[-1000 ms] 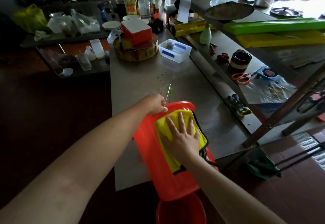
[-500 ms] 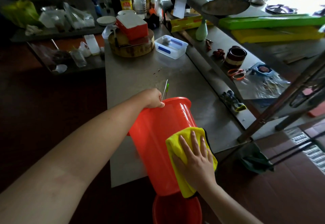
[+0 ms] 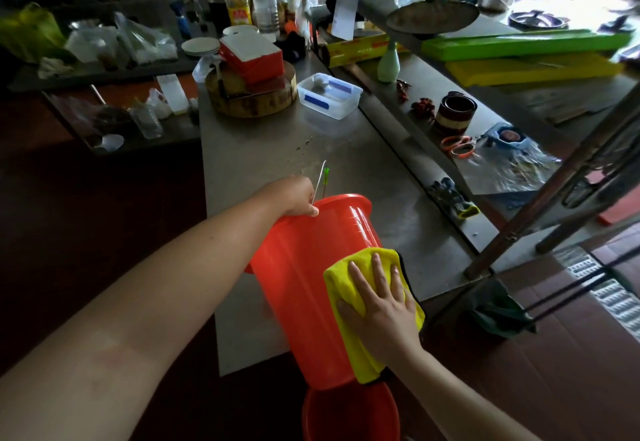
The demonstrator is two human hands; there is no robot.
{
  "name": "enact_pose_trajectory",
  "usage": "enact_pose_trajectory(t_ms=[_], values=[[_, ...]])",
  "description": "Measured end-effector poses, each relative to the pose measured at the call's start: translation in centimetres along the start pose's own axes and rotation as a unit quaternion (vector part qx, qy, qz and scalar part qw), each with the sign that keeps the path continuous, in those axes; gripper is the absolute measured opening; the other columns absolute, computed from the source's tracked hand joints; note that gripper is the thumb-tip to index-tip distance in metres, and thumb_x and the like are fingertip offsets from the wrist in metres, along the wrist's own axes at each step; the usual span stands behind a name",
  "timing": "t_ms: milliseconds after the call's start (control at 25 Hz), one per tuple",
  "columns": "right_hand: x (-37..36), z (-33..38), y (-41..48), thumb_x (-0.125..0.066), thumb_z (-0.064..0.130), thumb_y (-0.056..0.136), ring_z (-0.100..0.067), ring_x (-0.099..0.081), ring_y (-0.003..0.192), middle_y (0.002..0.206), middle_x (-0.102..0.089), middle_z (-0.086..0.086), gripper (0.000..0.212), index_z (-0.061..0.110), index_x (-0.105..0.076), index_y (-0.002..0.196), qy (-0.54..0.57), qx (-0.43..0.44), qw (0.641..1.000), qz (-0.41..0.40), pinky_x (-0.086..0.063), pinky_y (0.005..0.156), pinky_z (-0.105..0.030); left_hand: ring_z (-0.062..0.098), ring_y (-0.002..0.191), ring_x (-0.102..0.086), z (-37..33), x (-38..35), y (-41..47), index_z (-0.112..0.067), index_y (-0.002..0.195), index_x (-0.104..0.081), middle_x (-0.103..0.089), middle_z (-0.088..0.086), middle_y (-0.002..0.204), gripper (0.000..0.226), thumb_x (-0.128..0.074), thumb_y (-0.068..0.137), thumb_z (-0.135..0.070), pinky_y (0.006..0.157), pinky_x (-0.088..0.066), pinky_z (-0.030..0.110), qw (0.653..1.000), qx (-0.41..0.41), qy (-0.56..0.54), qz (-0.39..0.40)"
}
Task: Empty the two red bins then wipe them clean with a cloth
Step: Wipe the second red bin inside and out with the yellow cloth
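while it hangs tilted over the near edge of the surface [image 3: 263, 163], the bin [image 3: 304, 284] is light, stiff, thin plastic, likely slick, so its rim looks the surest hold. a second bin [image 3: 349, 413] stands just below the right hand [image 3: 381, 305]. the soft cloth [image 3: 343, 277] lies under that hand's flat, spread fingers; the left hand [image 3: 294, 196] grips the far rim, fingers curled.

I can read no text from here. The red label on the yellow bottle [image 3: 238, 10], upper middle, and the print on the yellow box [image 3: 360, 48] are too blurred.
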State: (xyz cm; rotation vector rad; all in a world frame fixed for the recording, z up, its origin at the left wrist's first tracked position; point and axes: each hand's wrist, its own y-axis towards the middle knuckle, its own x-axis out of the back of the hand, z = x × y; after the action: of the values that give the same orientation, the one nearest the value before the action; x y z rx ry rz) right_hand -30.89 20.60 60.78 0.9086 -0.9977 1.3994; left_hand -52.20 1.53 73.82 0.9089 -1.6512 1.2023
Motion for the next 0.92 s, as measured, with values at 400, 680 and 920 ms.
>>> enact_pose_trajectory(t_ms=[400, 680, 920], values=[[2.5, 5.5, 11.3, -0.023, 0.090, 0.083, -0.032, 0.011, 0.156, 0.169, 0.014, 0.013, 0.076, 0.063, 0.004, 0.149, 0.036, 0.025, 0.998, 0.044, -0.015, 0.119, -0.064, 0.025, 0.081, -0.060, 2.5, -0.7, -1.2, -0.021, 0.074, -0.057, -0.068, 0.009, 0.091, 0.030, -0.072, 0.088, -0.044, 0.069, -0.042, 0.028, 0.999, 0.023, -0.021, -0.013], [0.2, 1.9, 2.6, -0.018, 0.090, 0.085, -0.029, 0.006, 0.157, 0.170, 0.007, 0.011, 0.073, 0.065, 0.004, 0.150, 0.015, 0.041, 0.999, -0.023, -0.022, 0.121, -0.056, 0.026, 0.095, -0.064, 3.8, -1.9, -3.5, -0.020, 0.088, -0.067, -0.068, 0.005, 0.092, 0.025, -0.074, 0.085, -0.044, 0.080, -0.051, 0.032, 0.995, 0.059, -0.069, -0.033], [-0.2, 0.1, -1.7, -0.014, 0.089, 0.085, -0.026, 0.012, 0.156, 0.168, 0.014, 0.012, 0.074, 0.063, 0.006, 0.151, 0.009, 0.036, 0.999, -0.018, -0.017, 0.123, -0.051, 0.030, 0.124, -0.044, 2.3, -4.6, -6.0, -0.022, 0.138, -0.050, -0.050, 0.003, 0.136, 0.057, -0.072, 0.086, -0.032, 0.100, -0.044, 0.042, 0.968, -0.014, 0.049, -0.246]])
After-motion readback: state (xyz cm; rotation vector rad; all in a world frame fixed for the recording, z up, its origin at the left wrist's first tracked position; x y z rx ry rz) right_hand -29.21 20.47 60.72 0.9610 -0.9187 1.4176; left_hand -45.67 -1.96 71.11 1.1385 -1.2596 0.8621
